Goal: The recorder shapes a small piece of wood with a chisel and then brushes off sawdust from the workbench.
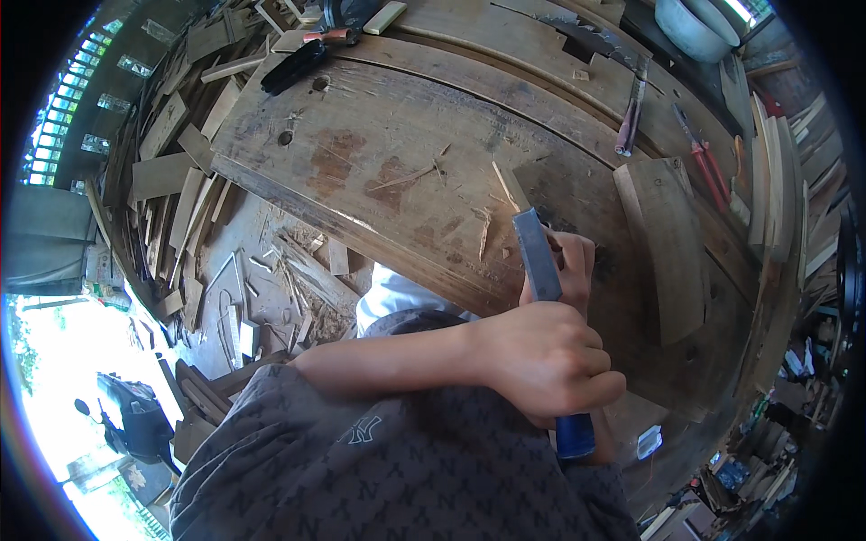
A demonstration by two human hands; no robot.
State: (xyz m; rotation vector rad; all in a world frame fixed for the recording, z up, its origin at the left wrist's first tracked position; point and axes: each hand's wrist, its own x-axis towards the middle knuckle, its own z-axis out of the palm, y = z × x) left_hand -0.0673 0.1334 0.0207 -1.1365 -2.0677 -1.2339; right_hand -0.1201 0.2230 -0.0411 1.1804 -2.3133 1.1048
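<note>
My left hand (559, 361) is closed around the blue handle (575, 437) of a chisel. Its broad grey blade (537, 257) points away from me over the bench. Just past the blade's tip, the pale, split end of a narrow wood strip (511, 187) shows. My right hand (575, 261) lies beyond my left one, fingers curled beside the blade and apparently around the strip; the blade and left hand partly hide this grip. Thin wood splinters (485, 234) lie on the bench to the left of the blade.
The scarred wooden workbench (361, 144) carries a curved wood block (667, 248) at right. Beyond it are a pink-handled tool (629, 126) and red-handled pliers (710, 171). A dark tool (296, 68) lies at the far left corner. Wood offcuts (167, 180) are heaped at left.
</note>
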